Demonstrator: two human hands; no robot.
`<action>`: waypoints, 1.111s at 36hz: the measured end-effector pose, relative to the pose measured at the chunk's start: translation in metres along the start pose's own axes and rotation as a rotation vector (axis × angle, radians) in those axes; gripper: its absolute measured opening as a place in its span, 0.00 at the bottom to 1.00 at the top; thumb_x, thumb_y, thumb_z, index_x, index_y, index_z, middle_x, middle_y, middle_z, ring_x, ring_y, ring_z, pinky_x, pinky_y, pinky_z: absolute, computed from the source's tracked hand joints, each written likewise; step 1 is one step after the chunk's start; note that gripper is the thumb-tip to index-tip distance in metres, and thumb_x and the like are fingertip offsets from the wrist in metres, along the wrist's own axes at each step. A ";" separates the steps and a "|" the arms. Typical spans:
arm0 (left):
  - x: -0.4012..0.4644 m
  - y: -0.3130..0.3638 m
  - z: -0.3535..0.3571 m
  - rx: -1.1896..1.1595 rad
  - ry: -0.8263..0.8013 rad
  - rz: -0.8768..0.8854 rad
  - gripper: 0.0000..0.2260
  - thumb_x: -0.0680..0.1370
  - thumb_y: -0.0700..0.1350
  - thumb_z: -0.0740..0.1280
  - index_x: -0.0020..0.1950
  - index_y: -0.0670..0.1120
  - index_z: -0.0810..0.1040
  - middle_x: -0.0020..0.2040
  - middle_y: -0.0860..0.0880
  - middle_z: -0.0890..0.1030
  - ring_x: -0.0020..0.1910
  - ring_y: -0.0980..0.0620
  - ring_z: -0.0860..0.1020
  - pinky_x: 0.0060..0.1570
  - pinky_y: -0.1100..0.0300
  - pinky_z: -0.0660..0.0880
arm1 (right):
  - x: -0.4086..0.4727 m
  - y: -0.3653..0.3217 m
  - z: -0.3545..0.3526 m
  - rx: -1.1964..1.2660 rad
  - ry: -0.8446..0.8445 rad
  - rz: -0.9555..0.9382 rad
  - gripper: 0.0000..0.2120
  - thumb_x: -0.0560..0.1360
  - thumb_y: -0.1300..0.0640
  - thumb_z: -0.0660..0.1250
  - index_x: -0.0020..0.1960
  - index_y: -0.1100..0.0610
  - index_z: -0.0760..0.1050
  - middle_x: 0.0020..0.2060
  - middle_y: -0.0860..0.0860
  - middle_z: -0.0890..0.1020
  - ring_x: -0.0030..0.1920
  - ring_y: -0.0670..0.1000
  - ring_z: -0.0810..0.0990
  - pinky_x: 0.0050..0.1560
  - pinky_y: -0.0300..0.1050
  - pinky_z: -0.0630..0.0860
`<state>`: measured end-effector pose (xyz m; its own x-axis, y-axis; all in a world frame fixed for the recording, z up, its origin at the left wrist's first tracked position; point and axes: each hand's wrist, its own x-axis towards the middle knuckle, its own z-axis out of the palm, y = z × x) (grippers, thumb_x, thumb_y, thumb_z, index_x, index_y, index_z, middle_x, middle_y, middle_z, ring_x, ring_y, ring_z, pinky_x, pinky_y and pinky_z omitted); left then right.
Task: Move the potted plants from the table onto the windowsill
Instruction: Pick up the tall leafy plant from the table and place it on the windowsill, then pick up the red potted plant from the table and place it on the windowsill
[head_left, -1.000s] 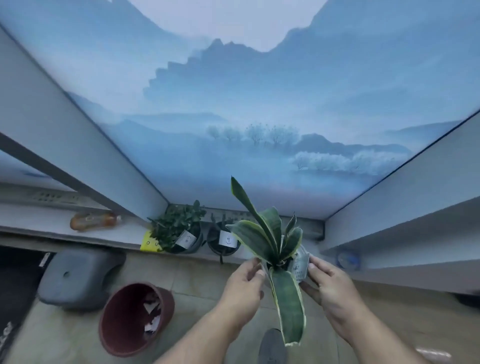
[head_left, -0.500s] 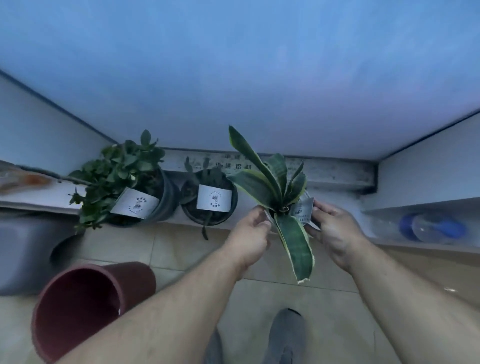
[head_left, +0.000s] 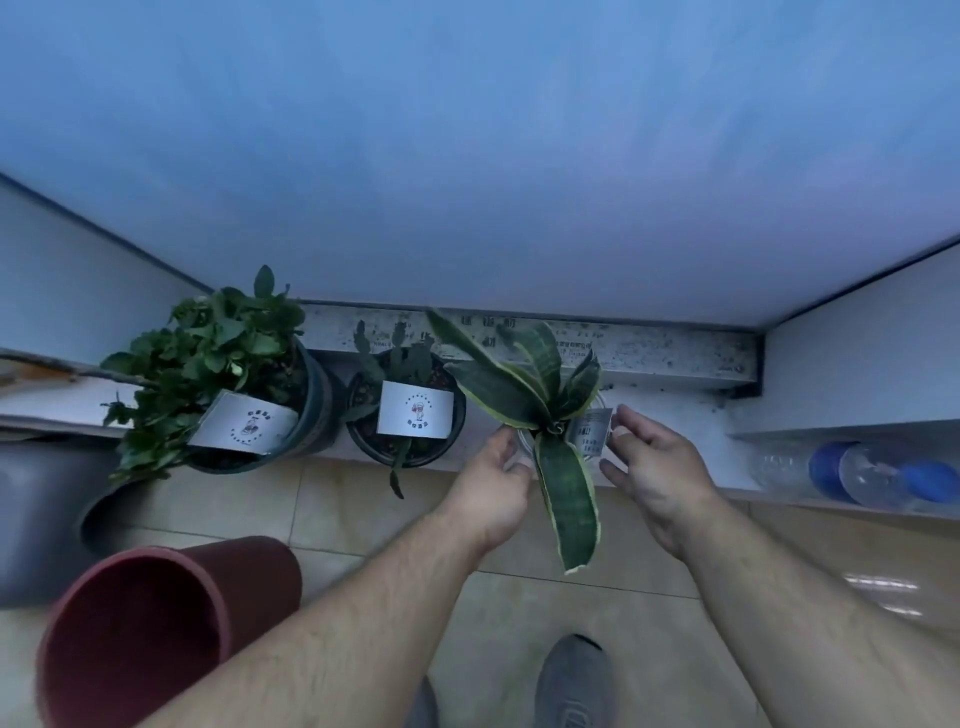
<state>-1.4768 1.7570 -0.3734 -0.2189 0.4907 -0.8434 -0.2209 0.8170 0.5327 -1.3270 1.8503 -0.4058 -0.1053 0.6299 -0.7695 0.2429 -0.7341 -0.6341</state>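
Observation:
A snake plant (head_left: 567, 493) in a small clear pot with a white tag sits on the white windowsill (head_left: 675, 431), right of two other potted plants. One is a leafy green plant (head_left: 208, 353) in a dark pot. The other is a small spiky plant in a black pot (head_left: 405, 453) with a white card. My left hand (head_left: 493, 488) holds the snake plant pot's left rim with thumb and fingers. My right hand (head_left: 660, 467) is beside the tag with its fingers spread and loosened off the pot.
A maroon bucket (head_left: 156, 623) lies tilted on the tiled floor at lower left, beside a grey stool (head_left: 31, 519). Clear plastic bottles (head_left: 857, 473) with blue caps lie on the ledge at right. My grey shoe (head_left: 571, 680) is below. A blue blind fills the window above.
I carried the snake plant forward and down onto the sill beside the black pot. My right hand has loosened off the pot; the view has tilted downward.

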 end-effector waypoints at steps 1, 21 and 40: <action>-0.008 0.004 -0.003 0.004 0.021 -0.014 0.25 0.84 0.40 0.57 0.82 0.50 0.59 0.77 0.52 0.68 0.75 0.50 0.68 0.75 0.46 0.67 | -0.007 -0.004 -0.002 -0.013 0.026 0.004 0.20 0.83 0.63 0.63 0.75 0.60 0.70 0.71 0.52 0.76 0.69 0.52 0.75 0.69 0.53 0.74; -0.432 0.255 -0.037 0.054 0.072 0.402 0.17 0.82 0.47 0.66 0.68 0.63 0.69 0.64 0.61 0.76 0.59 0.67 0.76 0.68 0.50 0.75 | -0.404 -0.308 -0.086 0.070 0.039 -0.262 0.19 0.82 0.55 0.65 0.72 0.59 0.72 0.62 0.53 0.81 0.63 0.49 0.80 0.62 0.50 0.78; -0.693 0.301 0.004 0.259 -0.402 0.862 0.20 0.81 0.45 0.67 0.73 0.55 0.71 0.66 0.55 0.77 0.57 0.60 0.79 0.64 0.48 0.78 | -0.748 -0.308 -0.129 0.543 0.416 -0.650 0.21 0.83 0.54 0.64 0.74 0.57 0.69 0.61 0.53 0.81 0.62 0.52 0.81 0.62 0.53 0.79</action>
<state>-1.3877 1.6638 0.3714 0.1425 0.9767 -0.1603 0.0881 0.1487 0.9849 -1.1984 1.6377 0.3746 0.3162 0.9204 -0.2301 -0.2364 -0.1585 -0.9586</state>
